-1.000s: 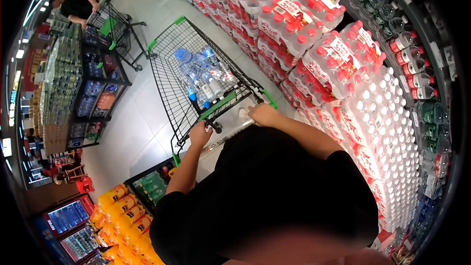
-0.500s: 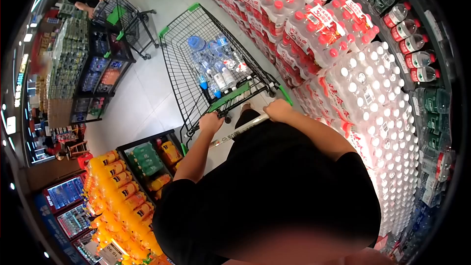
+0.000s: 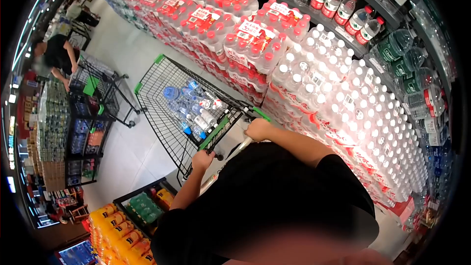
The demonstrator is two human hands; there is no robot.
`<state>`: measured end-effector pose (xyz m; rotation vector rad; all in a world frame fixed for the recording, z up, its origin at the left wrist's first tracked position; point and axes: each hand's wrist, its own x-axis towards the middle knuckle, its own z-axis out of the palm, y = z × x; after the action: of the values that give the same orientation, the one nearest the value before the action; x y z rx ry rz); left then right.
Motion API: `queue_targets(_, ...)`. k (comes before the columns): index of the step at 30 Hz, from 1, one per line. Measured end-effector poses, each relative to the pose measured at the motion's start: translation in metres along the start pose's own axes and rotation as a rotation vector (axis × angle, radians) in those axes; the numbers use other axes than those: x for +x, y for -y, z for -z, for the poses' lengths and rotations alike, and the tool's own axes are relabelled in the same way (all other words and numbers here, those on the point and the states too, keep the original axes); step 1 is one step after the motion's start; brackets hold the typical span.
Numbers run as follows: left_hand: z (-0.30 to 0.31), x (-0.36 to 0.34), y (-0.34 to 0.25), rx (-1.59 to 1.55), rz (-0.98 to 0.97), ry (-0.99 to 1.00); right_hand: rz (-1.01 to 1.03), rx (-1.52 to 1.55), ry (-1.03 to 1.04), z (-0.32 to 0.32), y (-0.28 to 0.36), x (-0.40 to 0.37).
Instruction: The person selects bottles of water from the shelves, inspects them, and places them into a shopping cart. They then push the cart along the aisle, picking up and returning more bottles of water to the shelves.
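Note:
A wire shopping cart [image 3: 157, 108] with green corner pieces stands before me, and its light handle bar [image 3: 241, 148] runs close to my body, partly covered by my black shirt. My left hand [image 3: 201, 160] is closed around the handle's left part. Toward the other end, my right hand [image 3: 258, 130] is closed on the bar as well. Inside the basket lies a heap of clear plastic bottles [image 3: 196, 105], some with blue caps and some with white labels. A large blue-capped bottle [image 3: 171, 93] lies at the heap's far left.
Shrink-wrapped packs of red-capped bottles [image 3: 211, 29] and white-capped bottles [image 3: 353, 103] line the right side, below shelves of bottles [image 3: 343, 10]. Orange drink bottles [image 3: 120, 233] stand at lower left. Another person [image 3: 61, 54] leans by a second cart [image 3: 95, 86] at upper left.
My view has turned, so the cart and both hands appear lower and farther left. More of the right-hand shelves and a yellow price sign now show. Both hands stay on the handle.

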<state>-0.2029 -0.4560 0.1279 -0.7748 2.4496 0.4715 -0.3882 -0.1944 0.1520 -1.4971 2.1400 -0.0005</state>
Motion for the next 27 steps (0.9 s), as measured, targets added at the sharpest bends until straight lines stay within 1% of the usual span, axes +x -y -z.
queue_targets(4,0.006,0.008,0.007,-0.097,-0.059,0.081,-0.004,-0.043,-0.047,-0.007,0.004,0.001)
queue_targets(6,-0.008,0.033,0.025,-0.164,-0.109,0.106,0.001,-0.075,-0.044,-0.006,0.006,0.0)
queue_targets(8,-0.016,0.04,0.035,-0.186,-0.128,0.166,-0.011,-0.075,-0.041,-0.005,0.007,-0.002)
queue_targets(10,-0.016,0.033,0.031,-0.208,-0.136,0.124,0.019,-0.068,-0.052,-0.016,0.004,0.003)
queue_targets(12,-0.017,0.027,0.027,-0.123,-0.062,0.128,0.001,-0.071,-0.014,-0.017,0.005,0.001)
queue_targets(15,-0.019,0.021,0.023,-0.093,-0.045,0.171,-0.037,-0.071,-0.007,-0.02,0.011,-0.008)
queue_targets(17,-0.023,0.014,0.022,-0.112,-0.088,0.161,-0.069,-0.059,0.018,-0.02,0.018,-0.017)
queue_targets(18,-0.025,0.011,0.022,-0.12,-0.109,0.158,-0.077,-0.055,-0.001,-0.025,0.021,-0.021)
queue_targets(19,-0.027,0.011,0.021,-0.078,-0.089,0.199,-0.085,-0.051,-0.019,-0.03,0.023,-0.025)
queue_targets(21,-0.022,-0.003,0.015,-0.116,-0.13,0.236,-0.085,-0.034,-0.079,-0.038,0.028,-0.039)
queue_targets(22,-0.019,-0.011,0.011,-0.136,-0.148,0.258,-0.101,-0.028,-0.074,-0.041,0.029,-0.045)
queue_targets(23,-0.031,-0.003,0.017,-0.142,-0.165,0.274,-0.113,-0.021,-0.066,-0.045,0.029,-0.051)
queue_targets(25,-0.074,0.031,0.034,-0.252,-0.282,0.274,-0.132,-0.014,-0.069,-0.047,0.034,-0.06)
queue_targets(26,-0.092,0.032,0.051,-0.322,-0.311,0.265,-0.128,-0.01,-0.077,-0.046,0.035,-0.07)
queue_targets(27,-0.092,0.025,0.052,-0.288,-0.316,0.294,-0.107,-0.006,-0.079,-0.047,0.037,-0.076)
